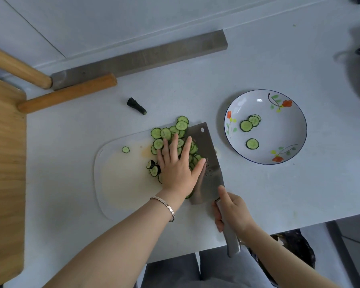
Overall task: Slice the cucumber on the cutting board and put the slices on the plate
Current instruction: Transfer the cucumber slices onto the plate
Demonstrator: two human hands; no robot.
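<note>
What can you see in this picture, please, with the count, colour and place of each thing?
cutting board: one, translucent white, on the counter
cucumber slices: a heap plus one stray, green, on the board
plate: one, white with red flowers, right of the board
slices on the plate: about four, green
cucumber end: one, dark green, beyond the board
cleaver: one, steel, blade against the heap
wooden rods: two, tan, far left
bar: one, grey, beyond the rods
bracelet: one, silver, left wrist
left hand: flat on the heap, fingers straight
right hand: grips the cleaver handle
</note>
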